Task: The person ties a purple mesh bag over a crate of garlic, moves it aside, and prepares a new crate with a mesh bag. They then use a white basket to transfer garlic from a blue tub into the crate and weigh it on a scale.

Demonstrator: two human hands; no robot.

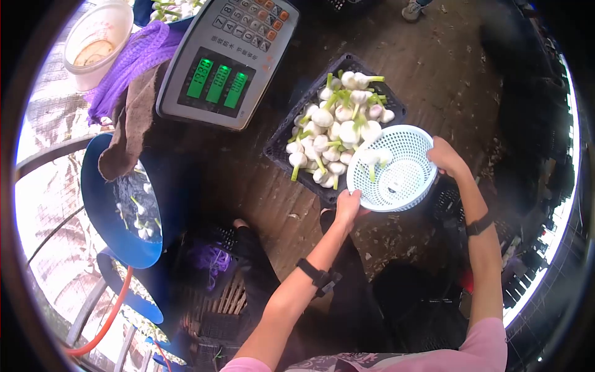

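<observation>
**Perforated basket held at the crate's corner**

The left hand (pixel 348 206) pinches the near-left rim of a pale blue perforated basket (pixel 410 181), while the right hand (pixel 445 156) grips the rim on the opposite side, its fingers curled over the edge. A few garlic bulbs (pixel 380 156) with short green stems lie inside, towards the side nearest the crate. The basket overlaps one corner of a dark plastic crate (pixel 274 146) heaped with trimmed garlic; whether the two touch cannot be told. The crate sits over a brown floor (pixel 409 74) strewn with scraps. Beside it, to the upper left, is a digital scale (pixel 263 59) with green displays lit. Further left are purple netting (pixel 133 62), a brown cloth (pixel 137 118), a whitish tub (pixel 93 77) and a blue pan (pixel 102 214) holding more garlic.
</observation>
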